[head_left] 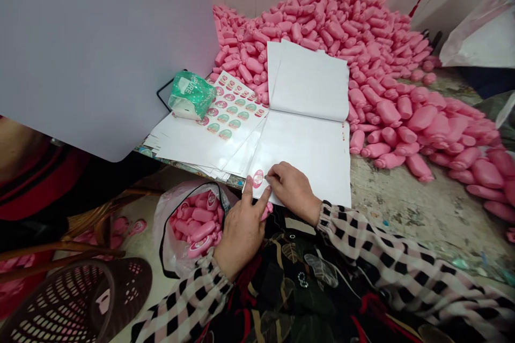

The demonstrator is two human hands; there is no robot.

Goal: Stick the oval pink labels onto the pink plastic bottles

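Left hand point(241, 233) half-curled, hold unclear | right hand point(292, 188) bent on white paper pad point(309, 163) beside oval pink label point(258, 178) | label sheet point(237, 107) ahead, many left | pink bottles point(386, 112) heaped beyond

Worn on the person's head, the camera faces forward and steeply down, looking from close above the left hand point(241, 233) and right hand point(293, 191) at lower center. A heap of pink plastic bottles point(346, 27) lies farther off, toward the upper right.
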